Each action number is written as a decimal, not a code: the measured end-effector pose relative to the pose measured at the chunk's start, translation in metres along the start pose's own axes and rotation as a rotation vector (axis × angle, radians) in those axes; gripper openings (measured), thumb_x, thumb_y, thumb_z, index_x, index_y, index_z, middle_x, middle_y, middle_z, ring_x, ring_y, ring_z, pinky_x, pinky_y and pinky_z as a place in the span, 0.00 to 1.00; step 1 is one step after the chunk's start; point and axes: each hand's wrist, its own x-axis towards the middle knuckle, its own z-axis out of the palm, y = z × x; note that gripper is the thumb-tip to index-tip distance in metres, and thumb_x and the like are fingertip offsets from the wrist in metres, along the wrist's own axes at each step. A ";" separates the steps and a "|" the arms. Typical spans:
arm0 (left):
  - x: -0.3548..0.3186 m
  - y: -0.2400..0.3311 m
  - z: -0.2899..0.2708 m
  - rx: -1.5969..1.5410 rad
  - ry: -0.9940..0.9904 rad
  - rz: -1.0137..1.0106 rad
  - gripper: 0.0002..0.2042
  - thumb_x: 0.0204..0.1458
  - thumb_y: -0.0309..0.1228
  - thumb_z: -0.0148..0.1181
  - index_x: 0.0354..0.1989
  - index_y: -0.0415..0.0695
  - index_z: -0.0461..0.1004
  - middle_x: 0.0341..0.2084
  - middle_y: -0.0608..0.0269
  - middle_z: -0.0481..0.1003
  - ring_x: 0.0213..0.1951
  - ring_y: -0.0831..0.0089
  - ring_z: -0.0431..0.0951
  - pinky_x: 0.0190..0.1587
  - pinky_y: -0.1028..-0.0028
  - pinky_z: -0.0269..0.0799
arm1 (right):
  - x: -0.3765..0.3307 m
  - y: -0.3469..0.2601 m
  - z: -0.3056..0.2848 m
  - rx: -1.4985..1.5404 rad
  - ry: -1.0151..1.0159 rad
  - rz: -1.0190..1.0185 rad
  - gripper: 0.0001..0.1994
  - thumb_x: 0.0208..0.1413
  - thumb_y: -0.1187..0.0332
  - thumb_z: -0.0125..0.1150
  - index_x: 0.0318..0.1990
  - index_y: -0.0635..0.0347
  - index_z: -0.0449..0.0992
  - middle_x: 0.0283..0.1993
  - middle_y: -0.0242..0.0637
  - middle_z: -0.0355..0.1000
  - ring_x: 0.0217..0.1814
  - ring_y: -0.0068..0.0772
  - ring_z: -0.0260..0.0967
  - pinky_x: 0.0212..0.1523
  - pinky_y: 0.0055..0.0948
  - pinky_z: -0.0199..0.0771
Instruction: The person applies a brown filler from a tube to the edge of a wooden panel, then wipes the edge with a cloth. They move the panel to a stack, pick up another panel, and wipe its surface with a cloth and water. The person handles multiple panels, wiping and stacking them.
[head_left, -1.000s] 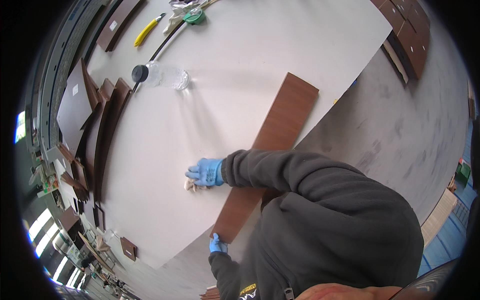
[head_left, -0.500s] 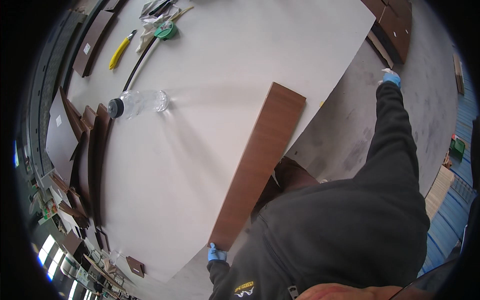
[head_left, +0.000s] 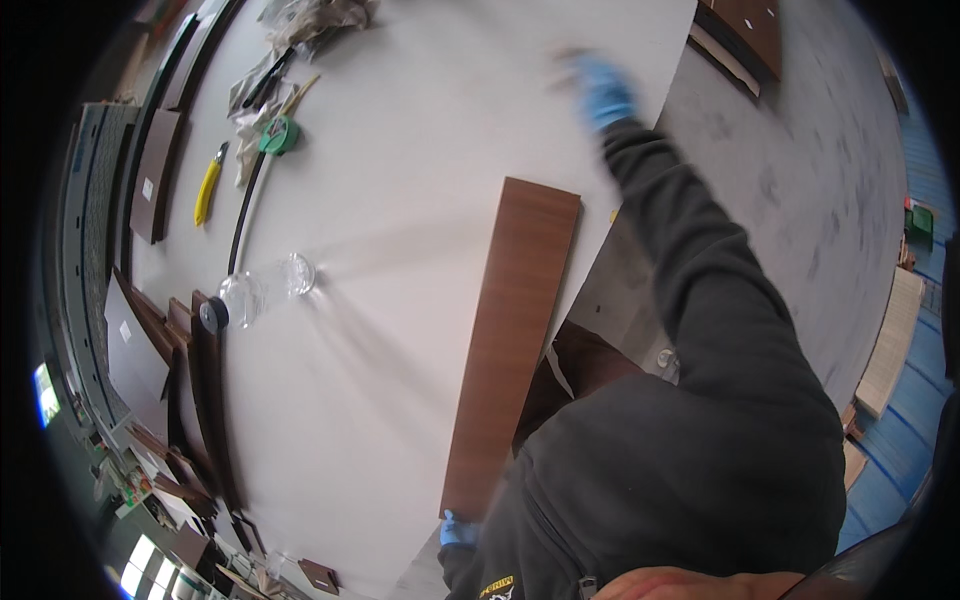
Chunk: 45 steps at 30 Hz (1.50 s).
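A long brown wood-grain board point(head_left: 513, 345) lies along the near edge of the pale table point(head_left: 390, 400). At its lower end my left hand point(head_left: 458, 530), in a blue glove, grips the board, thumb on the top face. My right hand point(head_left: 606, 95), also gloved in blue, is over the table beyond the board's far end, apart from it. Motion smears its fingers, so whether it holds anything does not show.
Left of the board lie a clear bottle point(head_left: 262, 292) with a black cap, a yellow utility knife point(head_left: 210, 188), a green tape measure point(head_left: 279, 135) and crumpled cloth point(head_left: 318, 22). Brown panels point(head_left: 200, 400) are piled at the left; a brown stack point(head_left: 745, 40) stands at upper right.
My right hand has swung left from beside the brown stack to over the table. My left hand stays at the board's end. The whole view has shifted and turned slightly.
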 end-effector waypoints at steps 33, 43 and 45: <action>-0.073 -0.063 0.284 -0.211 0.081 -0.054 0.29 0.51 0.28 0.56 0.66 0.43 0.70 0.65 0.57 0.72 0.65 0.55 0.70 0.68 0.55 0.65 | 0.115 0.285 -0.392 -0.415 0.581 0.624 0.14 0.66 0.64 0.54 0.53 0.58 0.80 0.50 0.44 0.79 0.48 0.45 0.79 0.51 0.42 0.78; -0.143 -0.061 0.371 -0.157 0.408 0.028 0.34 0.44 0.30 0.60 0.66 0.43 0.70 0.67 0.58 0.71 0.66 0.54 0.69 0.70 0.54 0.62 | 0.096 0.134 -0.206 -0.804 -0.181 -0.684 0.13 0.64 0.67 0.60 0.53 0.58 0.78 0.56 0.43 0.76 0.52 0.43 0.79 0.51 0.42 0.82; -0.142 -0.055 0.367 -0.125 0.367 0.050 0.34 0.42 0.30 0.60 0.66 0.43 0.71 0.66 0.58 0.72 0.66 0.54 0.69 0.70 0.54 0.63 | 0.101 0.144 -0.228 -1.043 -0.174 -0.220 0.14 0.64 0.67 0.58 0.56 0.53 0.79 0.59 0.45 0.76 0.55 0.45 0.78 0.52 0.42 0.81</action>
